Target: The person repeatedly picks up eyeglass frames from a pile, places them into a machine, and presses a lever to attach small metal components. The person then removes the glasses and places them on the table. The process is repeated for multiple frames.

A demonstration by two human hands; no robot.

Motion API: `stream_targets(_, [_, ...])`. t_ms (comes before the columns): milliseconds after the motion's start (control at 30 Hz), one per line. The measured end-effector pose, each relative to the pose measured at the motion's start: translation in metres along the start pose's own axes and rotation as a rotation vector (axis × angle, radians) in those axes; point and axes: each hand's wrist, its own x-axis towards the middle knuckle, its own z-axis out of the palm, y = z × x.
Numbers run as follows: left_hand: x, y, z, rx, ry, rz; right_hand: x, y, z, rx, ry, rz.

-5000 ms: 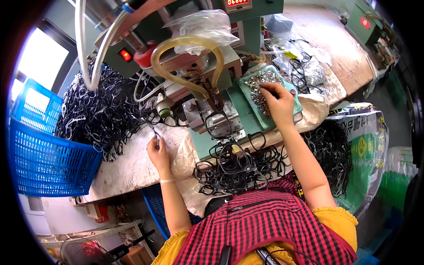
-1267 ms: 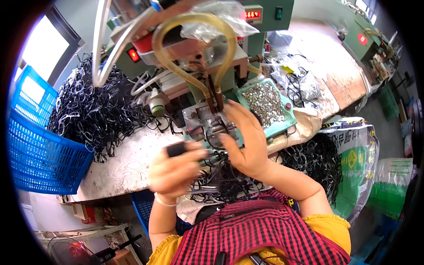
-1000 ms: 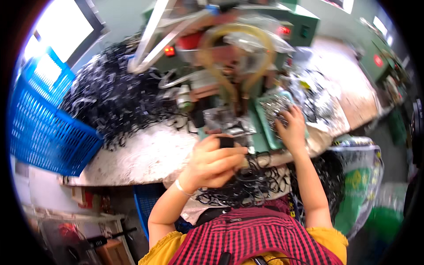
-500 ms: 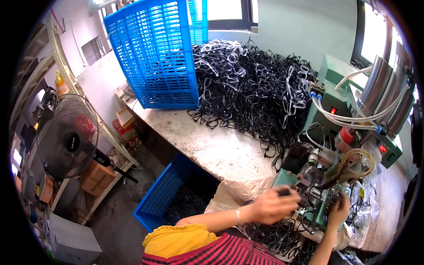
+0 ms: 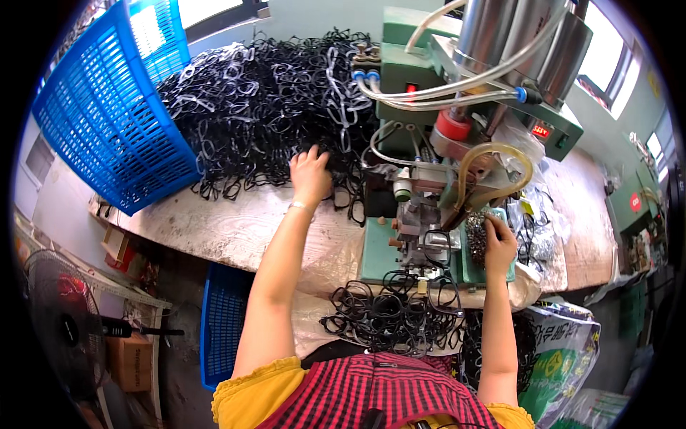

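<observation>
Before a pale wall (image 5: 321, 21), a press (image 5: 451, 129) is standing on the scuffed bench (image 5: 236, 222) between the left hand (image 5: 310, 176), spread at heaped eyeglass frames (image 5: 264, 107), and the right hand (image 5: 501, 247), bunched (contents unclear) over metal parts (image 5: 476, 242).

On tabletop (image 5: 207, 229): 1 large frame heap (image 5: 264, 114) between basket (image 5: 114, 107) at left and machine (image 5: 407, 61) at right. Smaller frame heap (image 5: 386, 314) before machine. Small parts (image 5: 476, 239) in tray (image 5: 471, 273), right.
</observation>
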Motion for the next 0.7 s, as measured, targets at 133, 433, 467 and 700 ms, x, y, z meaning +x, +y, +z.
stream_targets(133, [-0.050,-0.033,-0.018,-0.095,0.019,0.133,-0.034,0.013,-0.034,-0.098,0.051,0.006])
stream_targets(433, [-0.054,-0.049,-0.090,-0.196,-0.022,0.219,-0.043,-0.070,-0.035,-0.019,-0.068,-0.219])
stream_targets(467, [-0.048,-0.038,-0.096,-0.182,0.046,0.248,-0.037,-0.085,-0.023,0.042,-0.106,-0.273])
stream_targets(700, [-0.089,0.007,-0.060,-0.590,0.334,-0.245,-0.048,-0.099,0.032,0.383,-0.082,-0.122])
